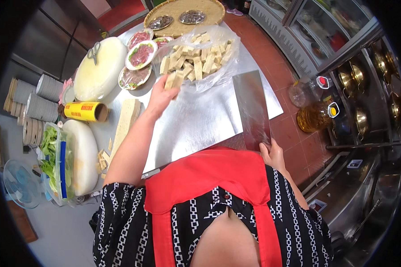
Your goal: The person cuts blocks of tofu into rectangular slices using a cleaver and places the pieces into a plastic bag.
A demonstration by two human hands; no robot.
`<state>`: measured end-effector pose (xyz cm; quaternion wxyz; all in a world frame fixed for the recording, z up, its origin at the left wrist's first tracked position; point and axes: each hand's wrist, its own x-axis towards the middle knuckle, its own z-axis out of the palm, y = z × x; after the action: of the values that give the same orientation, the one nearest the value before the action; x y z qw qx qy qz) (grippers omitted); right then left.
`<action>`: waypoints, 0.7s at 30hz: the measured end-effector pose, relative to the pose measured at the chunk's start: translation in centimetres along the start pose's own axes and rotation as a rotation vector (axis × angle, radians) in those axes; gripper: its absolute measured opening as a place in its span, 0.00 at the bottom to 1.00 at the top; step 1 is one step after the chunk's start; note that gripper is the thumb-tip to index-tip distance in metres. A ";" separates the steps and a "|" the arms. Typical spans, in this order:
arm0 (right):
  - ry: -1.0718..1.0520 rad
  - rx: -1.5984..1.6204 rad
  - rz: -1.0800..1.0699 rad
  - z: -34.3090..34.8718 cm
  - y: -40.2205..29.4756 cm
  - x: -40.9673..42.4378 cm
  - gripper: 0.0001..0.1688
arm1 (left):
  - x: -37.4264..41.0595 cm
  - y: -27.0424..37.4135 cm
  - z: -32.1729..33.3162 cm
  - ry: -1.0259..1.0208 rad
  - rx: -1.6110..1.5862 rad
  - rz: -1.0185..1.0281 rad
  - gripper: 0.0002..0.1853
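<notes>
My left hand (162,96) is closed on a few cut pieces of pale porous tofu (174,80), at the near edge of a clear plastic bag (217,80). Many similar tofu sticks (198,66) lie heaped in the bag. With my right hand (273,154) I grip a broad steel cleaver (252,106), its handle hidden by the fingers. The blade points away from me, over the right edge of the steel table (193,116). To the left of my forearm lies a long uncut tofu slab (126,123), with small offcuts (102,160) near it.
Plates of wrapped sliced meat (141,55) stand beside the bag. Scissors (94,53) rest on a round white board (102,70). A yellow film roll (86,111), stacked plates (41,106) and a lettuce tub (58,167) are left. Oil bottles (314,116) stand right; a woven tray (183,28) lies behind.
</notes>
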<state>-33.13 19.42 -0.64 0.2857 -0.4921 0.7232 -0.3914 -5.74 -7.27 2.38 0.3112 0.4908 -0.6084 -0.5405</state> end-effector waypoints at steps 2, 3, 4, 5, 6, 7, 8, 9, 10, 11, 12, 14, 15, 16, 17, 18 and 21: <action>0.024 -0.006 0.009 -0.5 0.3 -0.2 0.12 | 4.3 0.7 0.1 0.089 0.370 0.263 0.27; 0.039 0.017 0.008 -0.6 0.6 -0.2 0.13 | 6.7 -0.2 1.2 0.122 0.418 0.276 0.29; 0.052 0.041 0.006 -0.7 1.0 -0.1 0.13 | 8.6 -0.8 2.9 0.158 0.466 0.287 0.31; 0.060 0.057 0.004 -0.9 1.2 0.0 0.13 | 10.1 -1.3 4.4 0.196 0.506 0.294 0.34; 0.031 0.024 0.010 -1.1 1.4 0.1 0.13 | 11.2 -1.8 5.7 0.225 0.541 0.292 0.35; 0.040 0.053 0.008 -1.3 1.5 0.2 0.13 | 12.3 -1.7 7.2 0.252 0.571 0.293 0.35; 0.028 0.067 0.038 -1.3 1.9 0.2 0.13 | 13.5 -1.6 8.2 0.281 0.601 0.292 0.36; 0.022 0.078 0.077 -1.6 2.2 0.1 0.12 | 14.4 -0.7 9.3 0.252 0.523 0.298 0.36; 0.044 0.052 0.062 -1.8 2.2 0.1 0.12 | 15.4 0.3 10.1 0.225 0.446 0.302 0.36; 0.050 0.056 0.061 -2.0 2.5 0.3 0.12 | 16.3 1.2 10.5 0.200 0.371 0.305 0.36; 0.053 0.060 0.066 -2.1 3.0 0.3 0.12 | 17.0 1.8 10.8 0.263 0.534 0.503 0.31; 0.074 0.099 0.036 -2.0 4.3 0.5 0.12 | 18.4 2.8 10.4 0.250 0.550 0.428 0.28; 0.059 0.103 0.071 -2.1 4.2 0.7 0.12 | 18.7 3.3 9.9 0.243 0.564 0.385 0.26; 0.042 0.108 0.104 -2.2 3.8 0.8 0.12 | 19.0 3.7 9.4 0.258 0.728 0.315 0.22; 0.023 0.112 0.135 -2.3 3.7 1.1 0.12 | 18.8 3.5 8.9 0.286 0.729 0.335 0.23; 0.026 0.122 0.127 -2.2 3.8 1.3 0.12 | 18.5 3.2 8.4 0.311 0.733 0.354 0.24; 0.011 0.191 0.141 -1.7 4.0 2.0 0.11 | 16.4 0.4 6.6 0.423 0.620 0.519 0.27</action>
<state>-37.18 18.84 -3.21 0.3543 -0.4084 0.7169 -0.4402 -17.18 -20.32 -1.22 0.3923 0.4917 -0.7673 -0.1249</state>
